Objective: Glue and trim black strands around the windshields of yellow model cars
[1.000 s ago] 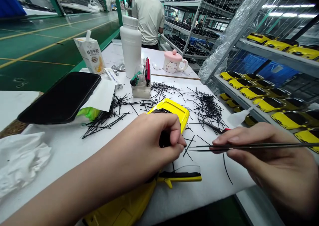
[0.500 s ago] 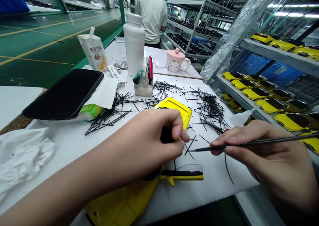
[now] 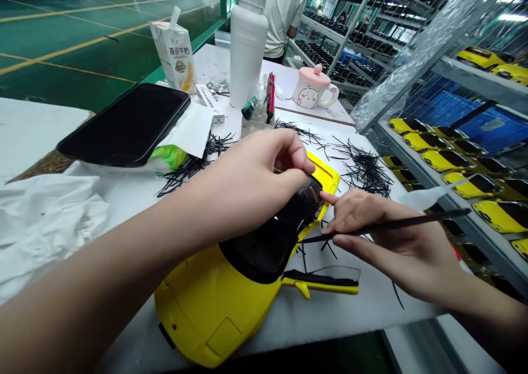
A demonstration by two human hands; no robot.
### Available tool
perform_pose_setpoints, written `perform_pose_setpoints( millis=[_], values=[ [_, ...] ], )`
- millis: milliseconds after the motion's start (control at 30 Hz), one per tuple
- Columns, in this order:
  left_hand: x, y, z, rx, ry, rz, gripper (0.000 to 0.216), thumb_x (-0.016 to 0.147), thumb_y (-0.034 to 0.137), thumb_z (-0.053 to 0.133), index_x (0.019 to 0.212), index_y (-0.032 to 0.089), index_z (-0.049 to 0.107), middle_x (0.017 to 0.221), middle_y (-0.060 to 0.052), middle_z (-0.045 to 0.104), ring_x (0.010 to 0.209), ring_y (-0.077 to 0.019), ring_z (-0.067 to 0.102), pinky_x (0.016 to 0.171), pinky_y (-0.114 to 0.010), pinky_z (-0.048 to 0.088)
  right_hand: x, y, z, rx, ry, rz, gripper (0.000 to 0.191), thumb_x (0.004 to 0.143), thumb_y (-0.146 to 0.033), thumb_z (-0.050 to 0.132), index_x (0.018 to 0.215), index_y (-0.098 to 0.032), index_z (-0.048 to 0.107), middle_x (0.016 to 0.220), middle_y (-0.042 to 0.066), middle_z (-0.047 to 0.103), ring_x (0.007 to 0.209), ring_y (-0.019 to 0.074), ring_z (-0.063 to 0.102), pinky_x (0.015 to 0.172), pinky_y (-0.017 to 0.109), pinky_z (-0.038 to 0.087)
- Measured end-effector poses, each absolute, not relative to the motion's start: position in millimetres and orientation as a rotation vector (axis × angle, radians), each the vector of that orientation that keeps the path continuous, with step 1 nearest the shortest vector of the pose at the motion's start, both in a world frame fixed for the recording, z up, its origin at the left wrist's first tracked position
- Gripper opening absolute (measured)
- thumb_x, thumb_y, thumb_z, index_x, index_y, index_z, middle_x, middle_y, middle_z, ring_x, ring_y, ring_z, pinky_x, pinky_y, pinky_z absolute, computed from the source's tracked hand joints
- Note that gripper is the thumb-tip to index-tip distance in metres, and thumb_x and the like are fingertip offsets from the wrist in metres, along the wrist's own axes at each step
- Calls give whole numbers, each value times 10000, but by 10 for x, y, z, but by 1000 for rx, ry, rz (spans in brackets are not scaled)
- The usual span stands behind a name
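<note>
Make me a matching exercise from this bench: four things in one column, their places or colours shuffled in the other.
Things:
1. car
2. tweezers
3. phone
4. mug

Place or colour:
A. in the right hand
B. pink lid, at the far end
C. yellow, gripped by the left hand
D. black, resting on paper at the left

Pairs: 1-C, 2-A, 3-D, 4-B.

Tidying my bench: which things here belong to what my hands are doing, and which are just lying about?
In use: left hand, yellow car shell, right hand, tweezers, black strips.
Lying about: phone, milk carton, white bottle, pink mug.
</note>
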State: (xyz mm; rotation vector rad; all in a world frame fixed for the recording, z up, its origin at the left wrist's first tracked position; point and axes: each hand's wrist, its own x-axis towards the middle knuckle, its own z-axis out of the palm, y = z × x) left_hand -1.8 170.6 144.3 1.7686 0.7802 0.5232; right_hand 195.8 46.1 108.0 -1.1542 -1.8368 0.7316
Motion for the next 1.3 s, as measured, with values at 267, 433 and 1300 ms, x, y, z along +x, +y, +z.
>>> perform_pose_setpoints(
  millis=[267, 433, 1300],
  values=[
    [-1, 1692, 1441, 1763, 779, 535, 221, 782, 18, 570, 726, 223, 508, 758, 49, 659, 853, -189, 692, 761, -317, 555, 1942, 462, 1043, -1165, -1812, 690, 212, 903, -96, 748, 1011, -275, 719, 934, 4, 755, 931, 193, 706, 1191, 502, 479],
    [5, 1705, 1421, 1756, 768, 537, 216, 801, 28, 570, 733, 222, 507, 744, 51, 649, 802, -186, 694, 737, -322, 566, 1941, 468, 1028, -1162, -1820, 669, 201, 897, -100, 761, 994, -270, 713, 944, 2, 759, 943, 190, 708, 1187, 477, 478],
    [-2, 1702, 1448, 1787, 809, 461, 147, 840, 95, 583, 782, 219, 528, 850, 24, 713, 796, -198, 711, 572, -270, 485, 1936, 521, 1051, -1187, -1774, 664, 128, 900, -146, 773, 970, -249, 743, 864, 0, 755, 871, 175, 740, 1143, 444, 531]
  ],
)
